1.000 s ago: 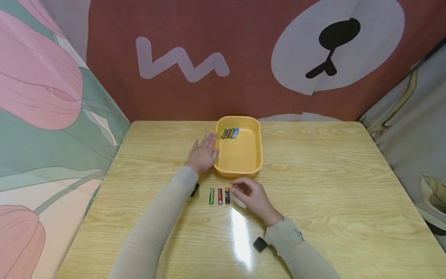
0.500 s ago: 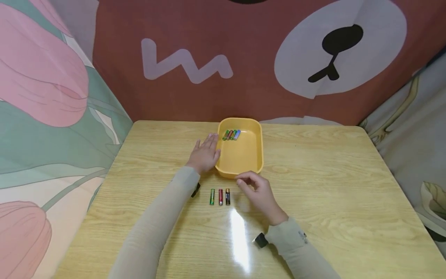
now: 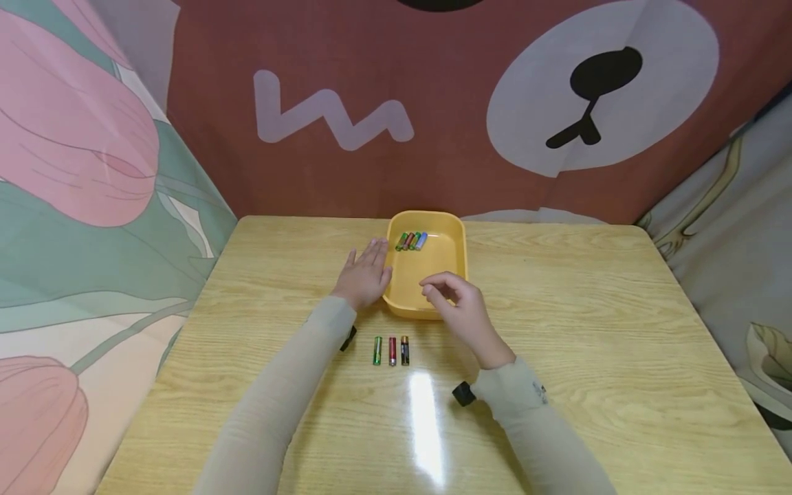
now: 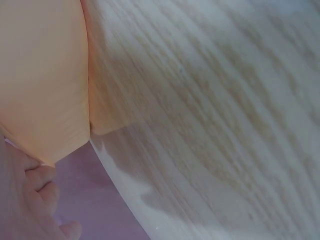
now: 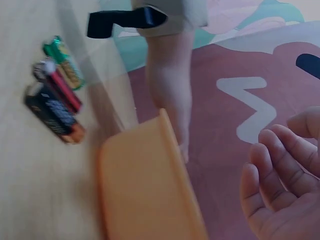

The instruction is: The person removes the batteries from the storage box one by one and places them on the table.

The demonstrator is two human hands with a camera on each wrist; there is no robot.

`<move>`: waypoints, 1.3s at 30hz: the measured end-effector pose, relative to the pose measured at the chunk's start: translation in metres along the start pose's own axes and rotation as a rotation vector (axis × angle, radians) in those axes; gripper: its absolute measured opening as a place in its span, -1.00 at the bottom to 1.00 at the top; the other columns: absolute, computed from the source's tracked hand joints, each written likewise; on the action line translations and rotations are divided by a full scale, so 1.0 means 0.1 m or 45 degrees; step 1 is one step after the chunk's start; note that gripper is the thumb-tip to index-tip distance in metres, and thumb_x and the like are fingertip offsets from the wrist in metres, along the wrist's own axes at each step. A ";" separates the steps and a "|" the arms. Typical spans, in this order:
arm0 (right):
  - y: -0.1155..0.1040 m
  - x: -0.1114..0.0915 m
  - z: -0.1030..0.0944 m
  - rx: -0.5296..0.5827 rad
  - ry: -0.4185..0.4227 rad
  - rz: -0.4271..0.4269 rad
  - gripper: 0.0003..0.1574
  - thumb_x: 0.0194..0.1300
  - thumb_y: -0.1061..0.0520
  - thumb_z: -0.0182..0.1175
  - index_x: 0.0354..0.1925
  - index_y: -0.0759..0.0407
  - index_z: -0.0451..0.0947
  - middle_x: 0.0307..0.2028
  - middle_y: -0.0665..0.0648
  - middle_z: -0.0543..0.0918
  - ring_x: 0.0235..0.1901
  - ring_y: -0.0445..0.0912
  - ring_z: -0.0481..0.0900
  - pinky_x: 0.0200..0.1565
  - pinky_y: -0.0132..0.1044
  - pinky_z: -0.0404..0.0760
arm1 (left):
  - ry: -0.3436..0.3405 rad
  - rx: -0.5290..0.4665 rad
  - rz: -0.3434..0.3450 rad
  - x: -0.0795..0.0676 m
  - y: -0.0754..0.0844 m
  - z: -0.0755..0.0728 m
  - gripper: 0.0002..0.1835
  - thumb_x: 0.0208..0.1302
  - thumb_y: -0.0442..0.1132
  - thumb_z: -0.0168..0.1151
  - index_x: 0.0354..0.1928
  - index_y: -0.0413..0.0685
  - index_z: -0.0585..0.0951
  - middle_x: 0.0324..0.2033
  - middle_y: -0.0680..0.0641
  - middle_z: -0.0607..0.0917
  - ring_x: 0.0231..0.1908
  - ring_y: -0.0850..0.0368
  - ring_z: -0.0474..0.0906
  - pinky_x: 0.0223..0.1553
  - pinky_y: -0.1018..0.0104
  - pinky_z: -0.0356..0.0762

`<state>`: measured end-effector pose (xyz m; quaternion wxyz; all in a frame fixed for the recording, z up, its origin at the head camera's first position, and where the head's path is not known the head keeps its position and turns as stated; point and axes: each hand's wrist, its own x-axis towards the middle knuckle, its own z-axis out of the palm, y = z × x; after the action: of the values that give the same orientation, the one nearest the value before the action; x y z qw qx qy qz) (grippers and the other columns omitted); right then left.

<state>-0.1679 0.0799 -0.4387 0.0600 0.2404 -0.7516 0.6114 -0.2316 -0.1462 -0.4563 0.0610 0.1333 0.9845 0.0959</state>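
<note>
A yellow plastic tray (image 3: 427,311) stands near the far edge of the table, with several AA-size batteries (image 3: 411,241) side by side in its far left corner. My left hand (image 3: 361,278) lies with straight fingers along the tray's left wall. Over the tray's near right part is my right hand (image 3: 463,309), thumb and index fingertips brought close together; I cannot tell whether something small is between them. In front of the tray, a green battery (image 3: 377,350), a red battery (image 3: 392,351) and a black battery (image 3: 405,350) lie in a row on the table.
The wooden table (image 3: 575,330) backs onto a brown cloth (image 3: 445,158) printed with a bear face. Printed fabric hangs at both sides. A black strap mount (image 3: 463,394) sits at the right wrist, and light reflects off the tabletop in front.
My right hand has moved up and away from beside the black battery, across the tray's near rim, to above the tray. My left hand stays against the tray. The view has shifted slightly.
</note>
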 end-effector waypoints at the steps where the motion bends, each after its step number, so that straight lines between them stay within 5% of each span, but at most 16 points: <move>1: -0.01 0.04 0.00 0.001 0.006 0.007 -0.83 0.47 0.27 0.18 -0.10 0.33 0.67 -0.25 0.27 0.71 -0.30 -0.13 0.63 -0.20 -0.35 0.64 | -0.002 -0.003 0.000 0.00 0.00 0.00 -0.31 0.64 0.03 -0.34 0.63 -0.09 -0.14 0.61 -0.06 -0.07 0.59 0.07 -0.24 0.55 -0.11 -0.24; 12: -0.12 0.38 -0.04 0.079 0.070 0.182 -0.74 0.49 0.24 0.15 -0.06 0.46 0.63 -0.21 0.37 0.68 -0.29 -0.13 0.61 -0.17 -0.39 0.65 | 0.010 -0.018 0.004 0.02 -0.03 0.03 -0.31 0.63 0.04 -0.34 0.63 -0.07 -0.14 0.61 -0.04 -0.06 0.59 0.09 -0.25 0.55 -0.08 -0.28; 22: -0.04 0.69 -0.07 0.106 0.109 0.200 -0.70 0.51 0.18 0.15 -0.06 0.45 0.63 -0.19 0.38 0.68 -0.34 -0.20 0.62 -0.19 -0.39 0.66 | -0.005 -0.011 -0.007 0.01 -0.01 0.03 -0.30 0.64 0.05 -0.35 0.63 -0.06 -0.17 0.61 -0.03 -0.09 0.59 0.10 -0.28 0.55 -0.08 -0.28; 27: -0.01 0.83 -0.10 0.215 0.120 0.223 -0.66 0.51 0.14 0.15 -0.05 0.46 0.61 -0.17 0.44 0.65 -0.30 -0.07 0.66 -0.18 -0.30 0.71 | 0.000 -0.012 -0.012 0.02 -0.02 0.04 -0.31 0.64 0.05 -0.36 0.63 -0.05 -0.17 0.61 -0.02 -0.09 0.59 0.11 -0.28 0.55 -0.07 -0.29; 39: 0.12 1.13 -0.09 0.323 0.095 0.421 -0.76 0.50 0.05 0.19 -0.08 0.20 0.64 -0.20 0.22 0.67 -0.21 0.02 0.64 -0.04 -0.11 0.68 | 0.000 -0.010 -0.006 0.00 0.00 0.02 -0.32 0.65 0.04 -0.36 0.63 -0.06 -0.15 0.61 -0.02 -0.08 0.59 0.11 -0.26 0.55 -0.08 -0.28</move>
<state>-0.2742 0.0580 -0.4042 -0.0438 0.0967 -0.6952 0.7110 -0.2316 -0.1461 -0.4579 0.0616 0.1307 0.9845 0.0998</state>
